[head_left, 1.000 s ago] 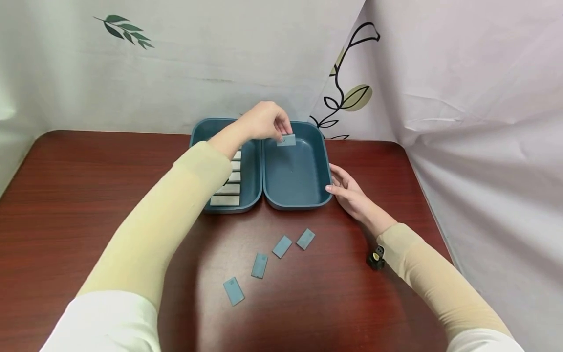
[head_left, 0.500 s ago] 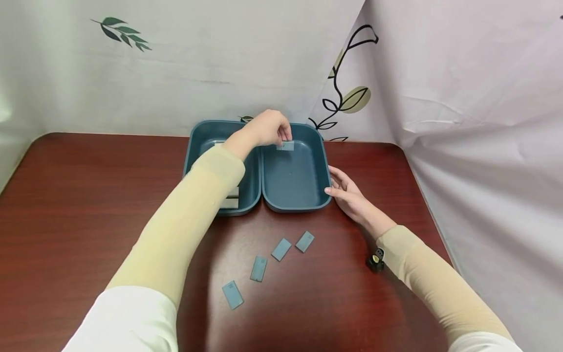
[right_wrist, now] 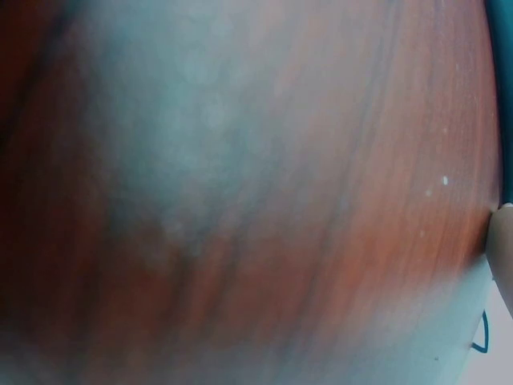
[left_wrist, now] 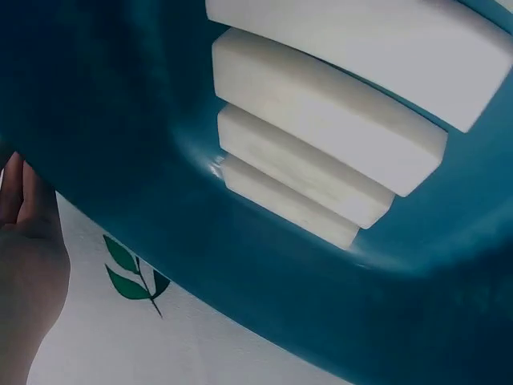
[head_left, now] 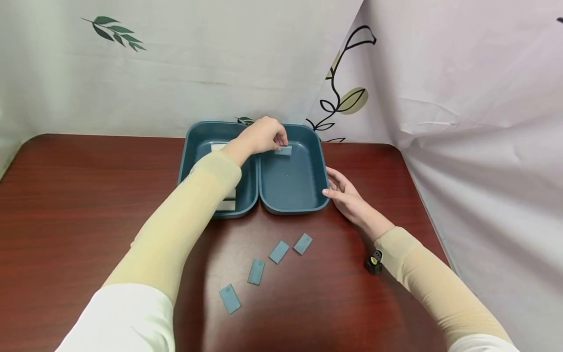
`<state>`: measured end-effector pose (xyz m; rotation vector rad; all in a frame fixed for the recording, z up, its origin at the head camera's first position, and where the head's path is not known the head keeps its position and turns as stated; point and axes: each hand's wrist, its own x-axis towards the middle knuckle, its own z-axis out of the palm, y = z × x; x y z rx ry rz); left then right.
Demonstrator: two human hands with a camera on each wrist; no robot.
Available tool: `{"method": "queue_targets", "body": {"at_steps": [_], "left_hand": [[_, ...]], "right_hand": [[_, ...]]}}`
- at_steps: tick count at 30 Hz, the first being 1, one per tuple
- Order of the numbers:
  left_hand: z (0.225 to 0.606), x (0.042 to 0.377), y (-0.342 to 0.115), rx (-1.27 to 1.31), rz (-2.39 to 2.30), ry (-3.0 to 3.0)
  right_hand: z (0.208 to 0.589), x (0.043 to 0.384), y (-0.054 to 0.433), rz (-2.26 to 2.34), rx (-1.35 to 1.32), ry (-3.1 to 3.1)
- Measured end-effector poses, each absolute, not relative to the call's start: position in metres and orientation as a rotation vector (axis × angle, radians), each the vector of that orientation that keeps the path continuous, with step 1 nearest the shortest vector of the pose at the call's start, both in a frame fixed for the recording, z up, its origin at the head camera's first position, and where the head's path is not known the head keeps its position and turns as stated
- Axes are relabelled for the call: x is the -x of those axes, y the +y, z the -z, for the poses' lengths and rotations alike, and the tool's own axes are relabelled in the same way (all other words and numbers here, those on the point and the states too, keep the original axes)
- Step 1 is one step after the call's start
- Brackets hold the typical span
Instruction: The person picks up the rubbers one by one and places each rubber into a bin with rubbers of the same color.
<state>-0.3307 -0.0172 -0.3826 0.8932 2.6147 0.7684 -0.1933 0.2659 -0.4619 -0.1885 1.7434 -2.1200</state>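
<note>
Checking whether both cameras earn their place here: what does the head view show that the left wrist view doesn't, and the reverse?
Only head: the table, four loose tiles, the held tile and the right hand touching the box.

Only left wrist: a close, unblocked look at neighbouring white blocks; in the head view, a sleeve covers much of their row.

Both: part of the box, some white blocks, the left hand and a leaf print on the backdrop.
</note>
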Motion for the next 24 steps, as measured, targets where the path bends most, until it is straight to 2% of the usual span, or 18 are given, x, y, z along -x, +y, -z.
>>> {"method": "queue_targets", "body": {"at_steps": [24], "left_hand": [[0.397,0.331,-0.008,-0.892,-0.757,2.661]], "right_hand": [[0.462,0.193,0.268,2.087,0.204,1.776]]}}
